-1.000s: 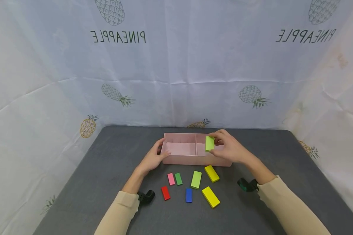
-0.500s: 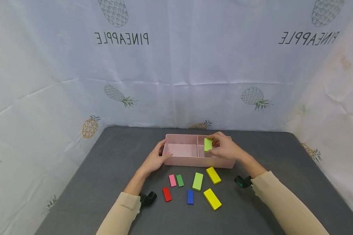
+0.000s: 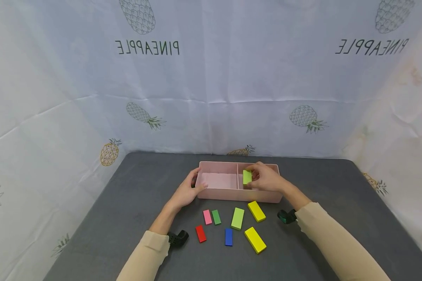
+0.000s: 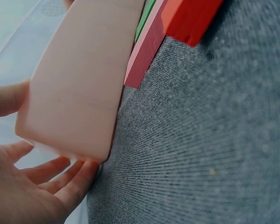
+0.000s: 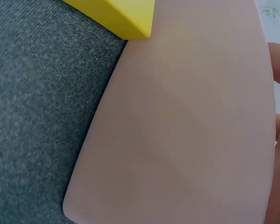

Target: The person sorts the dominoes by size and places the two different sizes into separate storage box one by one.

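A pink two-compartment box (image 3: 218,194) lies lengthwise across the dark table in the head view. My left hand (image 3: 186,191) holds its left end; in the left wrist view the thumb rests at the rim and the fingertips touch the end wall. Inside the right compartment, beside the divider, my right hand (image 3: 269,181) pinches a light green block (image 3: 247,177) standing upright. The right wrist view is mostly filled by the outer wall of the box (image 5: 177,116), which hides the block and most of that hand.
In front of the box lie a pink block (image 3: 207,217), a green block (image 3: 216,217), a red block (image 3: 201,233), a blue block (image 3: 229,237), another light green block (image 3: 237,218) and two yellow blocks, one nearer the box (image 3: 256,211). A pineapple-print cloth (image 3: 211,78) surrounds the table.
My right hand has moved left and down with the light green block, from above the right compartment to inside it by the divider. The left hand has kept its hold on the box.
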### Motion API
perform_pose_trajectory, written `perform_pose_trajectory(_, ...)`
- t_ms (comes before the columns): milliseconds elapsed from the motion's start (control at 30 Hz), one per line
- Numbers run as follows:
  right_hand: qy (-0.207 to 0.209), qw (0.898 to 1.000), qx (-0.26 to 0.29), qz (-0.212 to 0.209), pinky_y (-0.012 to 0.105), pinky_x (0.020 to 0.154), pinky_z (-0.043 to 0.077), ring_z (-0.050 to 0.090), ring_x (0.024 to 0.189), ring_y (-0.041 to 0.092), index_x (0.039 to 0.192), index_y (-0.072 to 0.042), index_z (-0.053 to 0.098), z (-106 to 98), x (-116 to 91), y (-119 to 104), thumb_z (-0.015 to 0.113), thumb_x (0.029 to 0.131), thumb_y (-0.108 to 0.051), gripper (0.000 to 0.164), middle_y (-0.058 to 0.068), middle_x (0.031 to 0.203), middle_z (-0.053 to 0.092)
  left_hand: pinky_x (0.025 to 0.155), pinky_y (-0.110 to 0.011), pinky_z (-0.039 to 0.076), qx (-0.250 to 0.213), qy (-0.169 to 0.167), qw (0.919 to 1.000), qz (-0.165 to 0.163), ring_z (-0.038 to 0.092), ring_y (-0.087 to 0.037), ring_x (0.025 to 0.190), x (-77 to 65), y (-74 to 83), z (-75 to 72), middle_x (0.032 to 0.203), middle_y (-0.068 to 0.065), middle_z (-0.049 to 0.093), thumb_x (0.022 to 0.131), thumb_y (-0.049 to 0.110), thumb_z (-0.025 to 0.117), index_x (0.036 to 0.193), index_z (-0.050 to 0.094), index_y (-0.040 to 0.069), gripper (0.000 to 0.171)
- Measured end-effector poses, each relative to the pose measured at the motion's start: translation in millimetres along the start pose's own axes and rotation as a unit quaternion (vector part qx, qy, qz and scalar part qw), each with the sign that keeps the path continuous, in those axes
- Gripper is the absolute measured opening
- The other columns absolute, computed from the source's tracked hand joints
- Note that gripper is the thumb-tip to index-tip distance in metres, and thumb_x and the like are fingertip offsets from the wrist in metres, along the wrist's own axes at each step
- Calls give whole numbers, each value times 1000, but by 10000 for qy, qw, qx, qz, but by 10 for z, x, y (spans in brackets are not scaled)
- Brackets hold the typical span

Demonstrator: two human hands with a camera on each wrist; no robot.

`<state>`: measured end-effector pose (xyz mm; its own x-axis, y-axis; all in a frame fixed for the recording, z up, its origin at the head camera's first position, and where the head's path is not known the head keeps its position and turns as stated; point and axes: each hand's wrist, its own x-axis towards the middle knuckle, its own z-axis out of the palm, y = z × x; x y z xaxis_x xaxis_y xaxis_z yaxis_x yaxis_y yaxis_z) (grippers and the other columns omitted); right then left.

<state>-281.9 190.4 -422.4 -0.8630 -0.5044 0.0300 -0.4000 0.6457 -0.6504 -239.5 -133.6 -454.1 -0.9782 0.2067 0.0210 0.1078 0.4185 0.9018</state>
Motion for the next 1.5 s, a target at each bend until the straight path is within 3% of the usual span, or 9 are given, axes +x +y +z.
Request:
perform_pose_trajectory(400,-128,9997,-99,191,35,81,53,58,96,22,138,6,57,19,39,31,79,86,-12,59,17,122,60,108,-63,37,52,-74,10000,-29,41,-45,140,18,8,35,159,-21,34,99,29,66,160,28,12,74)
perform_pose_trajectory(567,-139,9997,-47,219,39,85,56,63,103,26,140,7,54,1,7,24,74,89,-10,57,22,135,59,109,-62,36,4,-90,10000,-2,39,-46,141,18,8,35,160,-22,33,99,28,66,160,28,12,74)
perform_pose_trajectory(733,11,9997,-87,248,45,88,55,60,110,31,139,4,56,-73,-73,-17,73,92,-11,53,21,132,59,109,-62,37,-40,-82,10000,16,39,-46,141,10,7,27,160,-22,32,100,27,66,161,27,12,74)
perform_pose_trajectory(933,133,9996,-253,-9,51,93,52,60,111,35,138,2,58,-180,-189,-123,70,93,-13,49,20,128,60,109,-62,37,15,-68,10000,16,40,-46,141,5,4,19,160,-22,33,100,28,66,160,27,12,74)
perform_pose_trajectory(1500,826,9920,-424,-859,51,96,51,62,110,31,132,-6,64,-266,-509,-374,73,94,-18,41,7,122,66,107,-62,40,20,-58,10000,-1,43,-45,139,-2,-7,4,159,-22,34,100,27,65,160,26,10,74)
